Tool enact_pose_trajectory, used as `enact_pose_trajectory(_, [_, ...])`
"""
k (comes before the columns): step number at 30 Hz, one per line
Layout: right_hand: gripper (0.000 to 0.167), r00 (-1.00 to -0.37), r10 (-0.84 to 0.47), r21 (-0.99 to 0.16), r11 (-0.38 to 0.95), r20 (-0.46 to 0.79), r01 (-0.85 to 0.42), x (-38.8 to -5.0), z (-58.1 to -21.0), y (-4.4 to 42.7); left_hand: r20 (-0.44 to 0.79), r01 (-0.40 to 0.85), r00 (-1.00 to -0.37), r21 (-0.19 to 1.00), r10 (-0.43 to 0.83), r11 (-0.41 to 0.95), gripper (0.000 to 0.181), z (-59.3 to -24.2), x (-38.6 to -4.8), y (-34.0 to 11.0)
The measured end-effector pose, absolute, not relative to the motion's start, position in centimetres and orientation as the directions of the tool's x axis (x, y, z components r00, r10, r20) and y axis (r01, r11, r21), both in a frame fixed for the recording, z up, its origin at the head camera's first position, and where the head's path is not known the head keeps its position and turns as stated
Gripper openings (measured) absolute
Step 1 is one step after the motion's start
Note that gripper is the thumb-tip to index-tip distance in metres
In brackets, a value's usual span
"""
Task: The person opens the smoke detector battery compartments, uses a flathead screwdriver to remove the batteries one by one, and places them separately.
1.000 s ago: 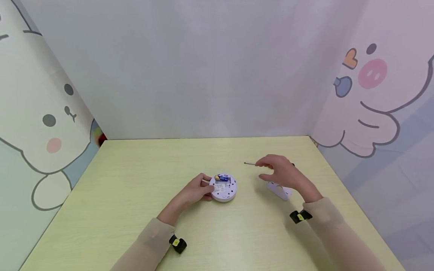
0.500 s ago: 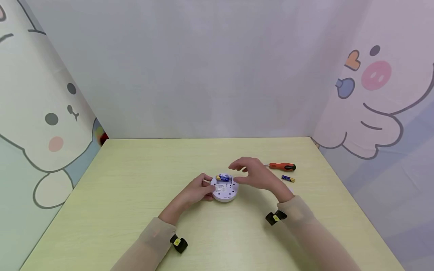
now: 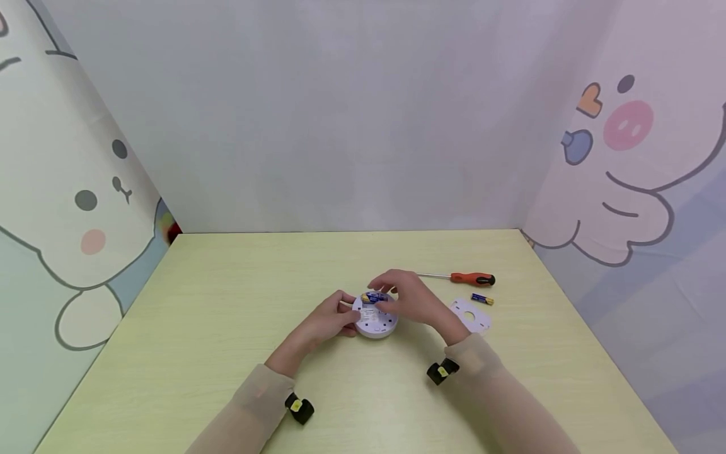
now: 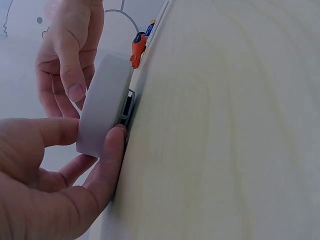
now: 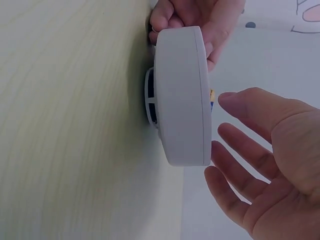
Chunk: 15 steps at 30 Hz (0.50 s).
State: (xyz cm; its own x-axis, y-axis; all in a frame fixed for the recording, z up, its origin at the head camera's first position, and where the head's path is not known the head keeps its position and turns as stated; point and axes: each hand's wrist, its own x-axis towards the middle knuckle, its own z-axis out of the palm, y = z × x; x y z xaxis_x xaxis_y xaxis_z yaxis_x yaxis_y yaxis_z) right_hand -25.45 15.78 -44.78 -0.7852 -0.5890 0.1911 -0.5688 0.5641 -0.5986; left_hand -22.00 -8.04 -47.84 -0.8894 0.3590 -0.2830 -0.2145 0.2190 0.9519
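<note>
A round white smoke detector (image 3: 375,325) lies on the table with its back up, its vented side toward the tabletop. My left hand (image 3: 326,323) grips its left rim; in the left wrist view the thumb and fingers (image 4: 112,150) hold its edge. A blue and gold battery (image 3: 372,297) sits at the compartment in the detector's back. Over the detector's right side is my right hand (image 3: 413,298), thumb and fingertips close to that battery. In the right wrist view those fingers are loosely bent and spread, and the battery's end (image 5: 212,96) shows beyond the thumb.
Right of the hands lie a red and black screwdriver (image 3: 472,279), a second blue and gold battery (image 3: 482,299) and a flat white plate (image 3: 479,322) with a central hole. The pale wooden table (image 3: 255,265) ends at a grey-white curtain (image 3: 351,126).
My right hand has moved left from above the white plate to the detector, uncovering the screwdriver, loose battery and plate. The left hand keeps its grip on the detector.
</note>
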Motion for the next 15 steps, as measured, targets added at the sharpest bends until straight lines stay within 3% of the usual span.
enact_pose_trajectory(15, [0.029,-0.808,-0.551,-0.506,0.647,0.206,-0.570,-25.3,-45.2,14.3,-0.283,-0.214,-0.888,0.952,0.363,0.217,0.033,-47.9,-22.0,-8.1])
